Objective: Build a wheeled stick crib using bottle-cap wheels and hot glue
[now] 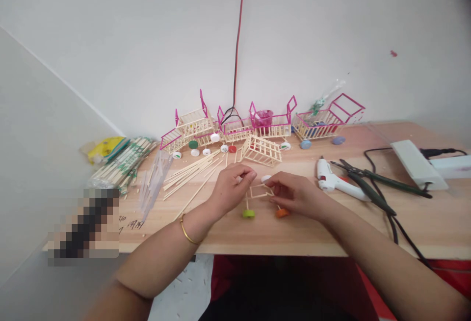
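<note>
A small wheeled frame of thin wooden sticks (259, 195) stands on the table between my hands. A lime-green cap (248, 214) and an orange cap (282, 212) are its near wheels, and a white cap (265, 178) shows at its far side. My right hand (296, 192) has its thumb and fingers curled at the frame's right side, gripping it. To the left, my left hand (235, 183) is closed, thumb and fingertips pinched just above the frame; what is between them is hidden. Behind lies an unpainted stick basket (261, 150), tipped on the tabletop.
Several pink-edged stick carts (235, 132) line the wall. Loose sticks (193, 171), clear glue sticks (156, 178) and bagged sticks (127, 161) lie left. A glue gun (338, 183), pliers (382, 181) and a power strip (417, 164) with black cables are right.
</note>
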`<state>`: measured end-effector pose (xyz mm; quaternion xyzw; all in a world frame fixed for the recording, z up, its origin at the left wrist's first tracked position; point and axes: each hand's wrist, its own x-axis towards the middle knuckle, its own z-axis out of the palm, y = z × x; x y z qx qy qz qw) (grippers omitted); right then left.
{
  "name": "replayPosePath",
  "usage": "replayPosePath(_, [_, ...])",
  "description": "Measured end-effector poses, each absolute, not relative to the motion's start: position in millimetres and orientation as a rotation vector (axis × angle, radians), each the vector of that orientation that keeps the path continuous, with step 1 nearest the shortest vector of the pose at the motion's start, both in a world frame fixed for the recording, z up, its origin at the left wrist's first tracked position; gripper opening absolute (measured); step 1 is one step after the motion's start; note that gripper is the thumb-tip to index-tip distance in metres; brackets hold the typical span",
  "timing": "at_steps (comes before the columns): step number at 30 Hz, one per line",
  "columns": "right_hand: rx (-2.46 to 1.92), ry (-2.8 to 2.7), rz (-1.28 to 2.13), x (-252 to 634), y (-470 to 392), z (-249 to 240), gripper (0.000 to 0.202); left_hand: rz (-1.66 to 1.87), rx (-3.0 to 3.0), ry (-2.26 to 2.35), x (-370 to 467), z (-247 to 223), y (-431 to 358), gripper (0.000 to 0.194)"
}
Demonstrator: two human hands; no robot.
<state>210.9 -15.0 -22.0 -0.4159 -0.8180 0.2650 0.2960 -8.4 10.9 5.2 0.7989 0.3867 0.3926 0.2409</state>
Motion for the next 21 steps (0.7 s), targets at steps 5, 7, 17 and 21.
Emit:
replayPosePath(5, [-1.100,-2.167,0.711,210.9,-15.7,-19.9,0.027,1.102,2.155,1.064,-8.3,5.4,10.6,0.021])
replayPosePath(7, [-1.112,-2.163,0.712,211.2,-16.2,-18.3,0.027,1.135,2.121,1.079,-8.3,6.9,10.1,0.023])
replayPosePath(17, [-1.091,-2.149,0.639,210.9,-16.9,-11.3,0.022,1.169,2.026,1.166,-9.6,14.2,6.6,0.034])
replayPosePath(21, [-1.112,-2.124,0.564,213.4,-14.2,-13.3,0.019,1.169,2.025,1.174,-10.4,12.9,7.5,0.039])
